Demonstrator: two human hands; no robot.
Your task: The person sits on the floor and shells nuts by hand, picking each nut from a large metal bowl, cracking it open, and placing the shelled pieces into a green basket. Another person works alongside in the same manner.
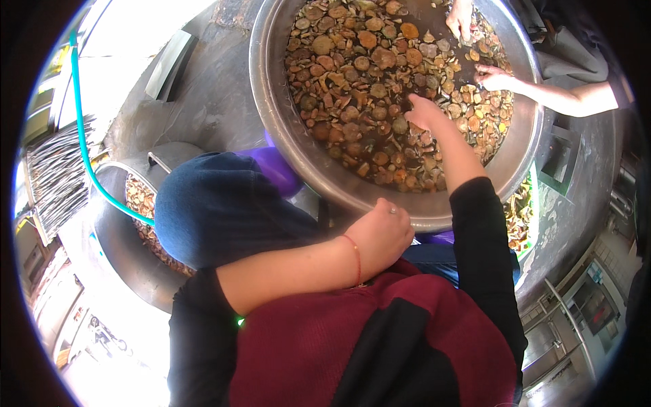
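Observation:
A large round metal basin [269,102] is filled with brown water and floating mushrooms [351,114], mostly orange, tan and brown caps. My right hand [426,113] reaches over the near side, its fingertips at the water among the mushrooms; whether it grips one is hidden. My left hand [386,231] is curled near my lap, just outside the basin's near rim, with a ring on one finger and a red cord bracelet on the wrist. Its palm faces away, so I cannot tell whether it holds anything.
Another person's hands [493,78] work in the basin's far right part. At left, a second metal basin [114,236] holds mushrooms, with a turquoise hose [84,137] crossing it. A green-rimmed container [533,224] of mushrooms stands at right. A metal block [170,66] lies on the floor.

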